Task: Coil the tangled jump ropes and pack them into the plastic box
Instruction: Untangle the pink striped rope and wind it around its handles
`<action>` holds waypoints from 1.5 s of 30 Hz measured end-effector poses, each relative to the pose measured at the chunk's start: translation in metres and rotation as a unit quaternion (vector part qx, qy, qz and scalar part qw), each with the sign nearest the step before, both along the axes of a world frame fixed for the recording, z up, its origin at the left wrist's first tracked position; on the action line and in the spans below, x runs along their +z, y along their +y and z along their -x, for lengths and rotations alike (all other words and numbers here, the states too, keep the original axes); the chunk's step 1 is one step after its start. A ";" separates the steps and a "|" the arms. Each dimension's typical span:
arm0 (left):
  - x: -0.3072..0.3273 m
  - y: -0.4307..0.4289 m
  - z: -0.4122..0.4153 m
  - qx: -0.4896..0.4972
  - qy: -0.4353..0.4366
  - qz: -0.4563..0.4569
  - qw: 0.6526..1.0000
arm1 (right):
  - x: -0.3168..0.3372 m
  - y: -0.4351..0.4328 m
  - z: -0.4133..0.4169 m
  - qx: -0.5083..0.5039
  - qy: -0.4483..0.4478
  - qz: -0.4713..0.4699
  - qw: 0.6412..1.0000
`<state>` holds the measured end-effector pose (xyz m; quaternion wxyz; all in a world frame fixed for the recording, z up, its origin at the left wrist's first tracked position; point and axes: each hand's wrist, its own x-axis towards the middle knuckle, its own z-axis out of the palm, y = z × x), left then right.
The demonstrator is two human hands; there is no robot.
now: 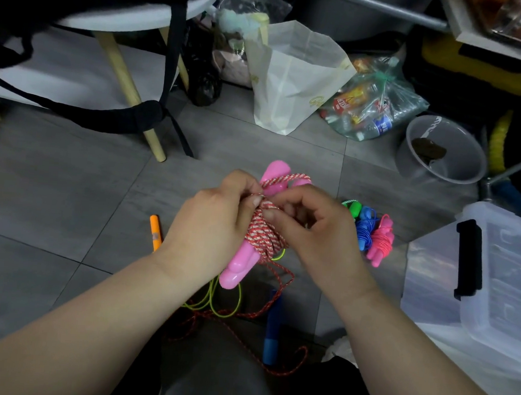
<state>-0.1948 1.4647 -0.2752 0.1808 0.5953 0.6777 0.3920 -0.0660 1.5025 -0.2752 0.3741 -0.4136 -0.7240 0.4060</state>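
A red-and-white braided jump rope (264, 234) is wound around its pink handles (238, 268), held above the grey floor. My left hand (217, 222) grips the bundle and pinches a strand at its top. My right hand (311, 228) pinches the rope beside it. The loose tail (277, 294) trails down to the floor. Three coiled ropes, green (354, 208), blue (365, 228) and pink (381, 241), lie to the right. The clear plastic box (493, 284) with a black latch sits at the right edge.
A yellow-green rope (215, 299), an orange handle (155, 232) and a blue handle (272, 330) lie on the floor near me. Behind are a white paper bag (295, 76), a bag of bottles (373, 106), a grey bowl (441, 148) and wooden stool legs (128, 92) with black straps.
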 end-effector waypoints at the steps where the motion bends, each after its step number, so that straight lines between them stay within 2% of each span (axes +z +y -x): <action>1: 0.000 0.000 -0.001 -0.005 -0.006 0.003 1.000 | -0.001 0.000 0.000 0.008 0.002 -0.027 1.000; 3: -0.001 0.001 -0.001 -0.007 -0.028 0.009 1.000 | -0.005 0.000 0.000 0.005 -0.004 -0.065 0.998; 5: -0.003 0.002 0.000 -0.008 -0.016 0.017 1.000 | -0.006 -0.001 0.002 0.003 -0.016 -0.057 0.998; 9: -0.003 0.001 0.003 -0.031 0.111 -0.013 0.993 | 0.001 0.001 0.003 0.012 -0.029 0.059 0.998; 11: 0.001 -0.001 0.003 -0.028 0.150 -0.019 0.988 | 0.004 0.004 0.002 0.015 -0.047 0.086 0.995; 19: 0.004 -0.002 -0.002 -0.025 0.143 -0.035 0.989 | 0.009 0.002 0.005 -0.034 -0.095 -0.008 0.995; 22: 0.002 -0.001 -0.004 -0.029 0.205 -0.056 0.977 | 0.008 0.003 0.005 -0.019 -0.164 -0.013 0.986; 25: -0.003 0.000 -0.007 -0.021 0.222 -0.095 0.970 | 0.006 -0.001 0.009 -0.061 -0.202 -0.089 0.973; 28: -0.007 0.000 -0.010 -0.027 0.154 -0.092 0.983 | 0.004 0.000 0.013 -0.113 -0.200 -0.166 0.959; 29: -0.005 0.000 -0.010 -0.038 0.110 -0.075 0.990 | 0.004 0.001 0.013 -0.121 -0.197 -0.183 0.956; 31: 0.000 0.000 -0.009 -0.056 -0.040 -0.024 0.997 | 0.007 0.002 0.011 -0.126 -0.185 -0.206 0.953; 33: 0.002 0.001 -0.007 -0.063 -0.156 0.010 0.986 | 0.008 0.001 0.008 -0.128 -0.167 -0.218 0.953; 37: -0.002 0.006 -0.003 -0.068 -0.268 0.029 0.961 | 0.001 0.002 0.004 -0.149 -0.145 -0.226 0.952; 39: -0.001 0.007 -0.004 -0.048 -0.307 0.021 0.950 | -0.002 0.000 0.007 -0.144 -0.122 -0.201 0.961; 41: 0.003 0.007 -0.006 -0.031 -0.321 -0.002 0.946 | -0.004 -0.005 0.012 -0.126 -0.084 -0.130 0.980; 45: 0.001 0.009 0.000 -0.035 -0.276 -0.031 0.960 | -0.002 -0.009 0.017 -0.111 0.011 0.058 0.992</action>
